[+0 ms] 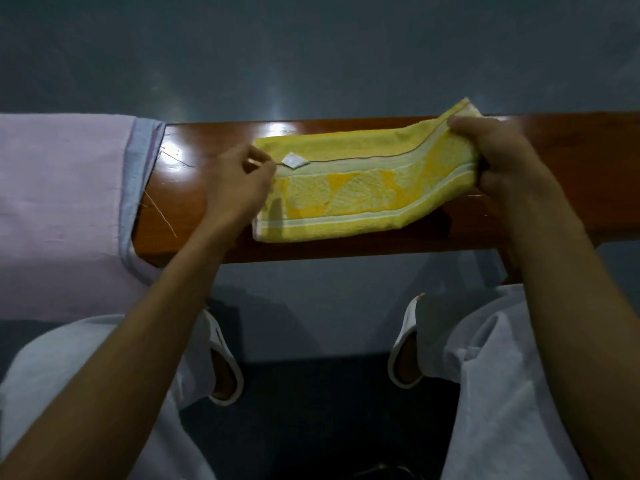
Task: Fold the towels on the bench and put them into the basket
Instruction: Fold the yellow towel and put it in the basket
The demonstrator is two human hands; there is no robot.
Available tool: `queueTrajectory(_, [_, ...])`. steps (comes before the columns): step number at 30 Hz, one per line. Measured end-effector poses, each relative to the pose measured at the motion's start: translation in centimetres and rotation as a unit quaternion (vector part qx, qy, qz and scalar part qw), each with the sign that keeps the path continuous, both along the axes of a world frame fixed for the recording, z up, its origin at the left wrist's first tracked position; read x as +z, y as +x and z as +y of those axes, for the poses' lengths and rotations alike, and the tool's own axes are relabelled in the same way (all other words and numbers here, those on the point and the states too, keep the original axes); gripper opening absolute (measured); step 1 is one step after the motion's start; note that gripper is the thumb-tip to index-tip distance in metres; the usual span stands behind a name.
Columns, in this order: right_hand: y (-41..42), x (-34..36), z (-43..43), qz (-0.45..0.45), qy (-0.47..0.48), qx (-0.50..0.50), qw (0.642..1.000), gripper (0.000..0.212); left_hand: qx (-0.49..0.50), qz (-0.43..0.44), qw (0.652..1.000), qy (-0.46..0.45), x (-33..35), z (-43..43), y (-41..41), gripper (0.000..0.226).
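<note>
A yellow towel [353, 188] with a paler patterned band lies folded lengthwise across the brown wooden bench [194, 161]. My left hand [239, 188] pinches its left end, near a small white label [294, 160]. My right hand [498, 161] grips the right end, which is lifted a little off the bench. A pale pink towel [59, 202] with a blue edge drapes over the bench's left part. No basket is in view.
The bench runs left to right across the middle of the view, with grey floor [311, 57] beyond it. Below are my knees in light trousers and my feet in white slippers [225, 362]. Loose threads hang from the pink towel's edge.
</note>
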State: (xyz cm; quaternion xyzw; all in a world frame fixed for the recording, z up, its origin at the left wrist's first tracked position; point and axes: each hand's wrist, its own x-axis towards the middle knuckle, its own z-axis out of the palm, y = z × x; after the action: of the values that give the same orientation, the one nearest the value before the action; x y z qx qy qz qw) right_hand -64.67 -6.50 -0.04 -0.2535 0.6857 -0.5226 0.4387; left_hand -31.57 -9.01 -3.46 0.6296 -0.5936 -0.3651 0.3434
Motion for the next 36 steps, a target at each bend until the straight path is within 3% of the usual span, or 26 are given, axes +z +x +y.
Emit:
queueTrajectory(3, [3.1,0.0,-0.6,-0.121,-0.059,0.058,0.989,0.06,0.015,0.095,0.991,0.098,0.4,-0.2,0.8,0.015])
queueTrajectory(4, [4.8,0.1,-0.8,-0.127,-0.06,0.072,0.987,0.062,0.017,0.111,0.988,0.111,0.5,-0.2,0.9,0.018])
queueTrajectory(8, [12.9,-0.2,-1.5,-0.023,-0.099,0.163,0.981,0.012,0.007,0.155,0.977,0.143,0.9,-0.2,0.8,0.031])
queueTrajectory(9, [14.9,-0.5,-1.5,0.007,-0.095,0.192,0.977,0.012,0.007,0.163,0.975,0.151,1.0,-0.4,0.7,0.037])
queueTrajectory(11, [18.1,-1.0,-1.0,0.052,-0.057,0.26,0.962,0.038,0.016,0.168,0.974,0.151,1.1,-0.5,0.6,0.047])
queueTrajectory(13, [19.7,-1.5,-0.7,0.064,-0.029,0.31,0.948,0.051,0.032,0.138,0.982,0.124,0.9,-0.8,0.8,0.05])
queueTrajectory(15, [19.7,-1.4,-0.8,0.049,-0.027,0.297,0.953,0.05,0.025,0.128,0.985,0.11,0.7,-0.8,1.0,0.041])
queueTrajectory(18, [18.2,-1.1,-1.4,0.04,-0.031,0.238,0.97,0.039,-0.011,0.134,0.985,0.112,0.3,-0.5,1.2,0.002])
queueTrajectory(22, [15.9,-1.0,-1.6,0.044,-0.062,0.186,0.98,0.032,0.02,0.13,0.988,0.076,-0.3,-0.8,1.5,0.012])
queueTrajectory(24, [15.2,-1.2,-1.4,0.096,-0.102,0.175,0.975,0.033,0.059,0.073,0.995,0.025,-0.6,-0.8,1.4,0.022])
queueTrajectory(26, [15.1,-1.7,-1.1,0.202,-0.157,0.164,0.953,0.033,0.088,-0.033,0.994,-0.057,-0.9,-0.8,1.4,0.035])
queueTrajectory(28, [15.5,-2.2,-0.8,0.326,-0.197,0.17,0.909,0.031,0.058,-0.085,0.984,-0.142,-0.9,-0.3,0.7,0.041])
queueTrajectory(30, [16.3,-2.9,-0.4,0.396,-0.231,0.183,0.87,0.029,-0.018,-0.092,0.975,-0.199,-0.7,0.6,-0.7,0.044])
queueTrajectory(33, [17.4,-3.6,-0.1,0.441,-0.249,0.185,0.842,0.032,-0.126,-0.098,0.966,-0.203,-0.8,2.1,-2.7,0.05])
queueTrajectory(36, [16.9,-4.3,-0.5,0.512,-0.12,0.276,0.804,0.048,-0.18,-0.245,0.943,-0.136,-2.5,1.4,-2.4,0.065])
